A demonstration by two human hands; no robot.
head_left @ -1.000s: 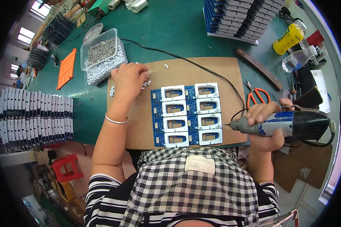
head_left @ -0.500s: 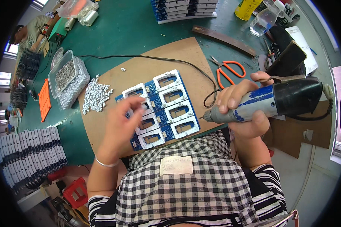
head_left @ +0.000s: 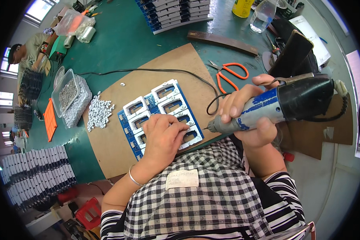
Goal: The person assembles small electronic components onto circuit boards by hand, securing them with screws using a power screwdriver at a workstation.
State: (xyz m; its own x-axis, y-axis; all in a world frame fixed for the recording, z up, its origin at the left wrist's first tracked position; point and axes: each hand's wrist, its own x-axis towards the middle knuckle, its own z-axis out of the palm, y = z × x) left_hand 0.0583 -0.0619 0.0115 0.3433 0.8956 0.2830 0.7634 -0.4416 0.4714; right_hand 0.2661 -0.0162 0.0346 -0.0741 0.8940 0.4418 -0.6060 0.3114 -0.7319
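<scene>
A blue circuit board panel (head_left: 152, 100) with white plastic frames in two columns lies in front of me. My left hand (head_left: 162, 134) rests over its lower middle, covering some of the frames. Its fingers are bent together above the right column; whatever they pinch is hidden. My right hand (head_left: 250, 110) grips an electric screwdriver (head_left: 264, 110) with a blue and grey body and black rear. Its bit points left, just off the panel's lower right edge and apart from it. Small white plastic pieces (head_left: 99, 112) lie heaped left of the panel.
A brown board (head_left: 176, 60) lies beneath the panel. Left stands a clear tub (head_left: 70, 94) with screws and white pieces. The black cord (head_left: 148, 69) crosses behind the panel. Orange-handled pliers (head_left: 230, 76) and a brown bar (head_left: 224, 43) lie beyond. Stacked panels (head_left: 40, 176) fill the left; a person (head_left: 32, 52) works far left.
My left hand has moved right across the panel, from the left column to the right one, and lowered onto it. The screwdriver stays in my right hand. The whole view has shifted slightly.
</scene>
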